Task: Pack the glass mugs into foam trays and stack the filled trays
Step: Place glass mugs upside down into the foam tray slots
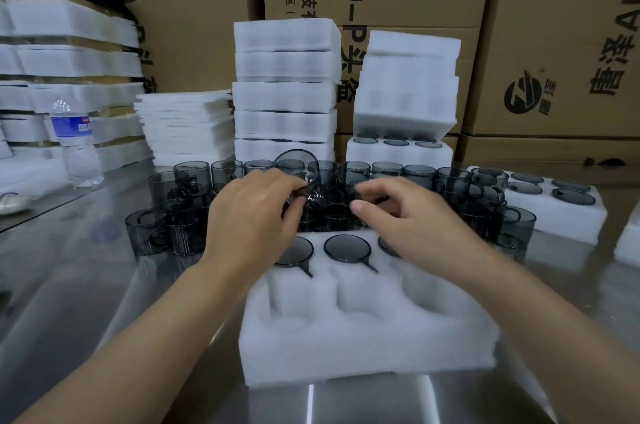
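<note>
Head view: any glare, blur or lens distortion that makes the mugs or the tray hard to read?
Head view: glare streaks on the steel table at the near edge; the foam tray has soft, washed-out front pockets; wide-angle bending tilts the cardboard boxes; the left hand and its tilted mug are fairly sharp.

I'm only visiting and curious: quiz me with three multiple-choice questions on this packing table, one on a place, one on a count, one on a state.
1. Where does the water bottle stand? A) left of the loose mugs; B) on a tray; C) on a carton.
2. How many pockets of the nearest foam tray are empty? A) one; B) three; C) six.
3. The mug in the left hand is: A) tilted; B) upright; C) broken.
Answers: 1 A, it stands at the left of the table; 2 B, the near row is bare; 3 A, its mouth faces the camera.
</note>
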{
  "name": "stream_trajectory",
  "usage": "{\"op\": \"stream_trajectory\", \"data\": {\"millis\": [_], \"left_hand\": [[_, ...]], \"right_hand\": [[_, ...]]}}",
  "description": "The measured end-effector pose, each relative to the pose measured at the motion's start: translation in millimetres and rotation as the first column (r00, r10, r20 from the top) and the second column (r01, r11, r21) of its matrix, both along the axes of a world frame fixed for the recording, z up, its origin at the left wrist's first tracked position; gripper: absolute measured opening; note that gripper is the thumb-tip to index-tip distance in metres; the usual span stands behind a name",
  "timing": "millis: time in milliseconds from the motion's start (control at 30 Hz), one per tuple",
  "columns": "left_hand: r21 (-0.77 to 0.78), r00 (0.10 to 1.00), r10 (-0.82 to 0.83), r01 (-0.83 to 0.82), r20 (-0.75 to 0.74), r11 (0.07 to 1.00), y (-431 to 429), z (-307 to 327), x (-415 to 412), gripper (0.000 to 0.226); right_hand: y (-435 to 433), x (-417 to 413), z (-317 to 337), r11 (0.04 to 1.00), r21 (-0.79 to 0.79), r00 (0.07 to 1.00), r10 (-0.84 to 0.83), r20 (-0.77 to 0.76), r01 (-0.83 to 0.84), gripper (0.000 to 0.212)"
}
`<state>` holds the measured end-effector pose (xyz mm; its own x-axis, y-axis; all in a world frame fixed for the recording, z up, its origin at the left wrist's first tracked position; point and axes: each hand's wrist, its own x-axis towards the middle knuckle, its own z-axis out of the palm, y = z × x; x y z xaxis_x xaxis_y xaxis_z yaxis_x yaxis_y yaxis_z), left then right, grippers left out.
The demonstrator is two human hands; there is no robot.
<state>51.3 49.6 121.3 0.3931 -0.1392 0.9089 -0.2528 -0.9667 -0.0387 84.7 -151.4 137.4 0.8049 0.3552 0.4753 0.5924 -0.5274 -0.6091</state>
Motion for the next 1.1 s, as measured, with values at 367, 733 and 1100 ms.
{"op": "stream_trajectory", "data": {"millis": [367,733,1100], "left_hand": [[0.147,0.984,-0.179,0.179,-0.013,0.973,-5,-6,4,0.011],[-0.022,0.941,-0.318,0.317,-0.119,0.948,-4,-11,5,0.026],[-0.272,0.903,-0.369,0.306,-0.22,0.912,1,-17,10,0.081]], "right_hand": [[31,-15,-15,0.773,0.633,0.806,0.345,-0.481,0.047,0.054],[33,-11,-17,0.798,0.6,0.814,0.318,-0.486,0.046,0.047],[34,-8,-21,0.824,0.566,0.839,0.312,-0.446,-0.006,0.041]]}}
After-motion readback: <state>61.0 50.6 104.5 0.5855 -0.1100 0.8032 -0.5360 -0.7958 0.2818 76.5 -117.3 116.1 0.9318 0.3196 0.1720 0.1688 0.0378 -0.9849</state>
